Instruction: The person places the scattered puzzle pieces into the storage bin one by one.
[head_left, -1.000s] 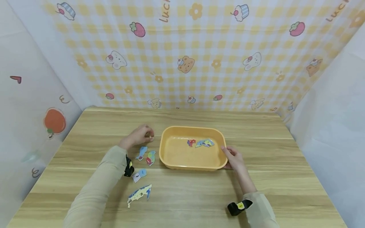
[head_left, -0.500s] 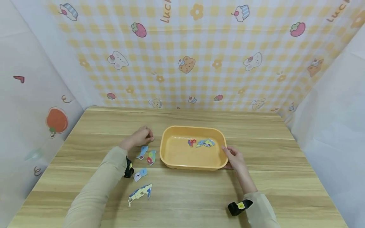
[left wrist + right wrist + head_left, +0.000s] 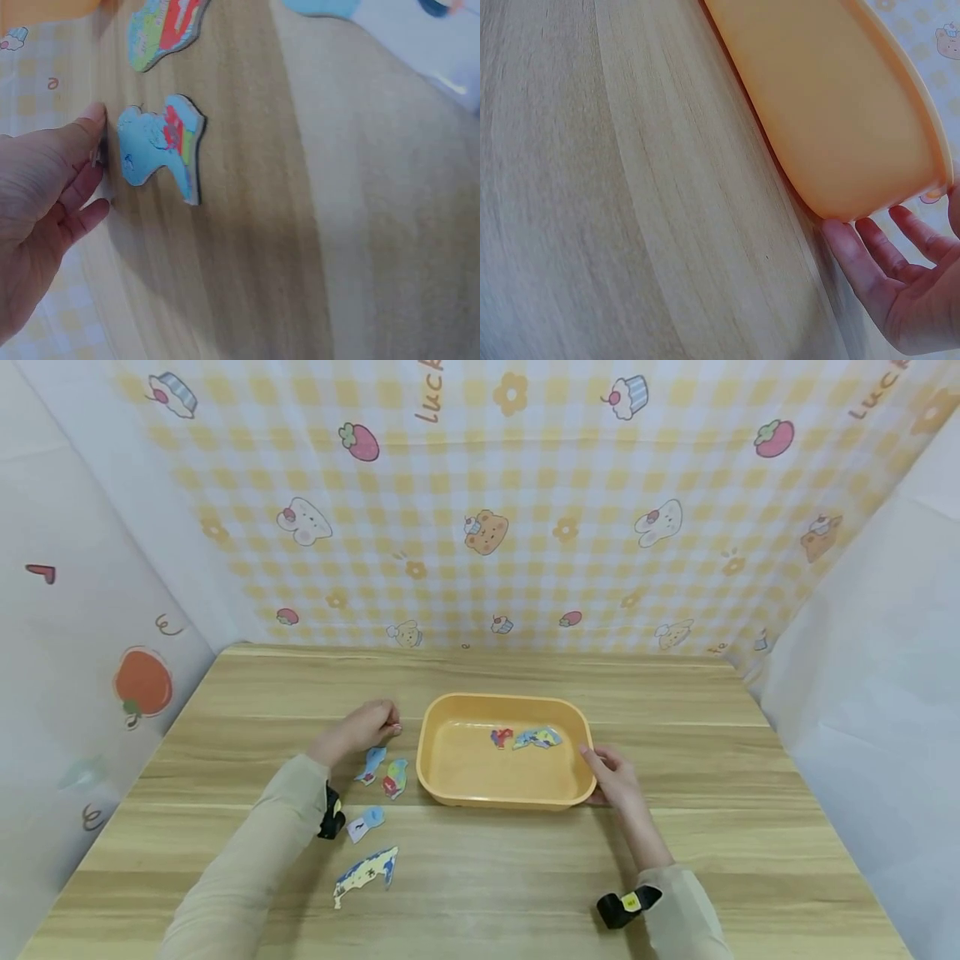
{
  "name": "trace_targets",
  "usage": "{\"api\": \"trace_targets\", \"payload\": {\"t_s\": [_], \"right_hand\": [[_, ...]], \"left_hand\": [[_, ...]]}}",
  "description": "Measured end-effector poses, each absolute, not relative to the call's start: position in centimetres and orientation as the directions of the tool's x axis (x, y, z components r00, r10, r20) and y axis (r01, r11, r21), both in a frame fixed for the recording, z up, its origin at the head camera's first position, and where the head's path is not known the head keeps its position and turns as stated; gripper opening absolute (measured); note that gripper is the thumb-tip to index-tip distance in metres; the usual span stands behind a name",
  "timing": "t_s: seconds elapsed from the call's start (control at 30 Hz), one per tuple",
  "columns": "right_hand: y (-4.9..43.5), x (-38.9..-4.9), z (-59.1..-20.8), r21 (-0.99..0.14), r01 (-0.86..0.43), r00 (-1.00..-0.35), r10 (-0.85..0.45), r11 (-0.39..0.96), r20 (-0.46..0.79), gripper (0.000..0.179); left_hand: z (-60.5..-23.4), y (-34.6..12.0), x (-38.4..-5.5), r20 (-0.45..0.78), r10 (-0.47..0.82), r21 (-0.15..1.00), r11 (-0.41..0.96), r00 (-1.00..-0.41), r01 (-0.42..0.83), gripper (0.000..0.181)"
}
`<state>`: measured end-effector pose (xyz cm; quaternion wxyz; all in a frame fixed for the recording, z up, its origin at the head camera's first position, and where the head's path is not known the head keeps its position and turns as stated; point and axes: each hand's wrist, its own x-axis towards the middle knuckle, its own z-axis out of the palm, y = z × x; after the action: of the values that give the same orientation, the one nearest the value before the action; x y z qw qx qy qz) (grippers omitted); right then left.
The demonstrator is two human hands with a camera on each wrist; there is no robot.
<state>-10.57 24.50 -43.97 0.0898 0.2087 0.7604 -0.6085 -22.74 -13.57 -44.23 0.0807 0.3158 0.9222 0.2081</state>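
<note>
My left hand [image 3: 363,727] is low over the table, left of the yellow plastic tray [image 3: 495,797]. Its thumb and fingertips pinch a small puzzle piece [image 3: 99,156], of which only a thin edge shows in the left wrist view. Beside that hand lie a blue puzzle piece with a red patch [image 3: 146,146] and a green and red one [image 3: 394,778]. At the tray's right end, my right hand [image 3: 617,777] grips the wall, thumb at the rim and fingers against the outer side. Inside the tray rest a red piece [image 3: 502,738] and a blue-yellow piece [image 3: 537,738].
Nearer the front on the left lie a pale blue and white piece [image 3: 366,824] and a long cream and blue piece [image 3: 366,873]. The wooden table [image 3: 510,885] ends at a checked cloth [image 3: 525,552] behind, with pale cloth at both sides.
My left fingers have drawn together around the small piece, and the hand has dropped back slightly toward me. The right hand and the tray have stayed in place.
</note>
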Motion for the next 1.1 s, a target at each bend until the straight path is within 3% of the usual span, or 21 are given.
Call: {"api": "trace_targets", "payload": {"t_s": [0.27,0.63,0.9,1.1], "right_hand": [[24.0,-10.6,-44.1,-0.885,0.435,-0.893,0.203,0.165,-0.401,0.062],[24.2,-10.5,-44.0,-0.880,0.450,-0.885,0.205,0.151,-0.417,0.061],[24.3,-10.7,-43.9,-0.883,0.449,-0.885,0.207,0.137,-0.418,0.062],[24.4,-10.8,-44.0,-0.880,0.457,-0.881,0.207,0.134,-0.426,0.061]], "left_hand": [[-44.3,-14.0,-22.3,-0.009,0.601,0.389,0.738,-0.799,0.551,0.015],[-43.9,-13.9,-21.9,-0.010,0.528,0.486,0.745,-0.849,0.457,0.017],[-42.8,-13.3,-21.8,0.126,0.533,0.481,0.705,-0.837,0.522,0.016],[-42.0,-12.6,-21.9,0.221,0.565,0.442,0.669,-0.795,0.598,0.015]]}}
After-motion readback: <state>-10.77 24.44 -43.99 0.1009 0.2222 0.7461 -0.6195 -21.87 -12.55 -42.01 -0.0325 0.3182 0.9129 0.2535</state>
